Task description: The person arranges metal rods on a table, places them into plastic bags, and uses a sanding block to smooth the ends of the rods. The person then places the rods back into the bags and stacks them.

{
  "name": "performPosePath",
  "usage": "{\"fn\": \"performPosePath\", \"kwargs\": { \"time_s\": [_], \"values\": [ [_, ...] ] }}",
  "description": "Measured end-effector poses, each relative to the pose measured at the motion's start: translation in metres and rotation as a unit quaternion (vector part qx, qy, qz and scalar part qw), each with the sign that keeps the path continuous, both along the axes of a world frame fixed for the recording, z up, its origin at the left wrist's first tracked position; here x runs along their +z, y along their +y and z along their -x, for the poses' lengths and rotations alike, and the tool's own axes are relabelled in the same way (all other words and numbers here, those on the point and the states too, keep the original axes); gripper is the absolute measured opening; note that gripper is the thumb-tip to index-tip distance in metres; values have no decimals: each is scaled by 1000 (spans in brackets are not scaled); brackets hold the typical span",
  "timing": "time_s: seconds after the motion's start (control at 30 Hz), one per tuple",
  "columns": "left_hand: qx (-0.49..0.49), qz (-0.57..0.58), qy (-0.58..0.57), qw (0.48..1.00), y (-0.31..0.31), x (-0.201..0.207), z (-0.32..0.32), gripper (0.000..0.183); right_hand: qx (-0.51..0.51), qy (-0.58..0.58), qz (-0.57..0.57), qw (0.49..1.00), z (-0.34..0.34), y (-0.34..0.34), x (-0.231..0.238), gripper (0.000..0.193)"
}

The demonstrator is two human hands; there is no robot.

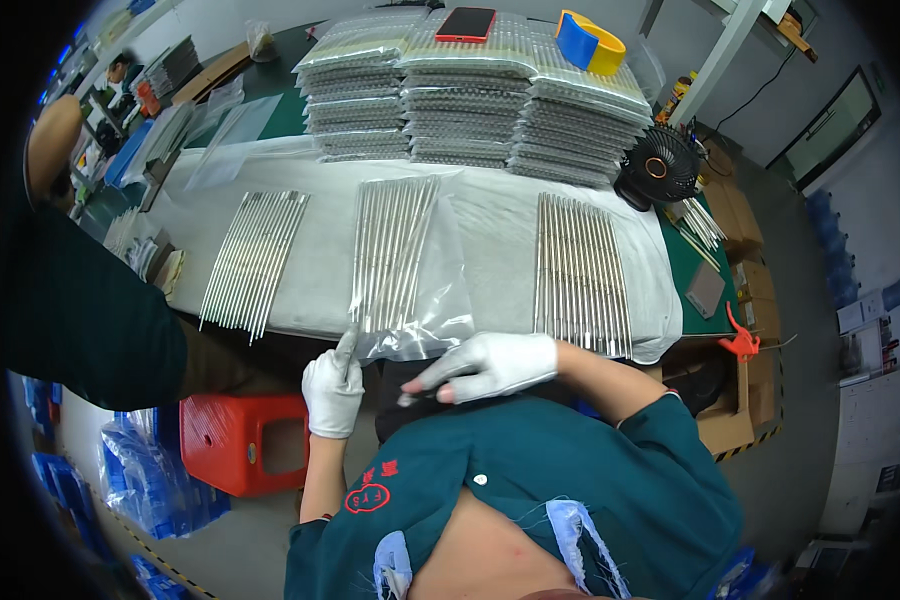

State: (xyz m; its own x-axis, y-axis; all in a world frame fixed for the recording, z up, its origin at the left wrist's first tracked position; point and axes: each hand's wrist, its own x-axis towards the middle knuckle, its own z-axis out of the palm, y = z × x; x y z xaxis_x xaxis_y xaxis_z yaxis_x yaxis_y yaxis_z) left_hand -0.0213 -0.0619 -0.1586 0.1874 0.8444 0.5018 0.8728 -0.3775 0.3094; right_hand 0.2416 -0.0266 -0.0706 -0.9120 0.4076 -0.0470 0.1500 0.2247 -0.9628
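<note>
The white-gloved left hand [332,395] points its index finger at slim silvery metal rods [395,250] with a clear plastic bag [450,280]; whether it pinches, I cannot tell. The white-gloved right hand [500,363], fingers apart, is beside the bag, which lies on white cloth [495,255].

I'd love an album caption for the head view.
White-gloved left hand and right hand by a clear plastic bag; three rows of silvery rods and stacked packages beyond.
</note>
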Motion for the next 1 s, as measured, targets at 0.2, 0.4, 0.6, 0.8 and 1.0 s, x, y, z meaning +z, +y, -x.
{"fn": "performPosePath", "kwargs": {
  "time_s": [0.2,0.4,0.6,0.8,1.0],
  "values": [
    [10,-39,-155,987,-1,44,6,47,-294,-210,-374,854,-149,21,-30,61],
    [-130,-72,-84,985,50,79,-17,40,-224,-361,-436,793,-196,16,-54,62],
    [-316,-1,107,943,118,47,-132,34,-186,-274,-470,818,-134,46,-60,58],
    [-277,75,160,945,140,29,-179,38,-302,-224,-439,816,-130,99,-73,49],
    [-198,-36,31,979,206,-13,-236,38,-442,-238,-439,746,-146,166,-110,37]
  ]
}}
